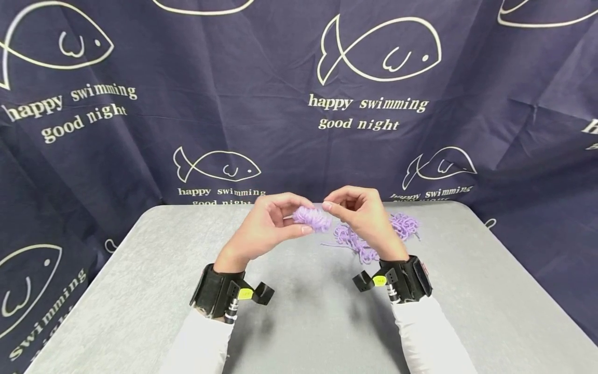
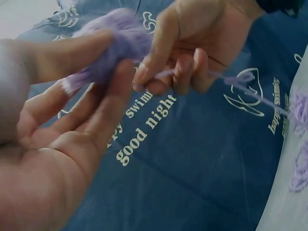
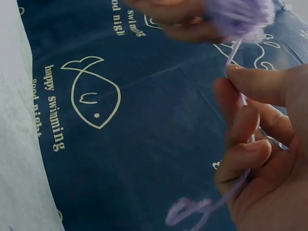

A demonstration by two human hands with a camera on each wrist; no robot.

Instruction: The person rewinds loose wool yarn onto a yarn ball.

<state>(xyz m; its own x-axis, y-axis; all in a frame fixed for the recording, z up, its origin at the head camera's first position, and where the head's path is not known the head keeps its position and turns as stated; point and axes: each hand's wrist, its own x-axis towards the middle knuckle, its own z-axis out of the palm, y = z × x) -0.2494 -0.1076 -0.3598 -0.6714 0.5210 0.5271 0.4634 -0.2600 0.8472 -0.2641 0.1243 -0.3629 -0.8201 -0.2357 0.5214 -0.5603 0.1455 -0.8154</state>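
Lilac yarn is forming a compact wound bundle [image 1: 312, 219], which the left hand [image 1: 263, 224] is holding above the far part of the grey table [image 1: 154, 291]. Left grip: partly closed; the thumb is pressing one side and the fingers are supporting the other, with the bundle filling the space between them. The right hand [image 1: 368, 214] is hovering just beside, also above the table's far part. Right grip: thumb and forefinger are pinching a yarn strand [image 3: 226, 195]; the remaining fingers are curling, with the strand crossing them. The strand is running from the bundle through the right hand towards loose yarn [image 1: 352, 239], a small loop showing along it. The loose yarn is lying on the table, right of its middle, partly hidden behind the right hand. A navy curtain [image 1: 280, 62] with fish outlines is hanging beyond the table. White sleeves [image 1: 432, 337] are extending over the table's near part.
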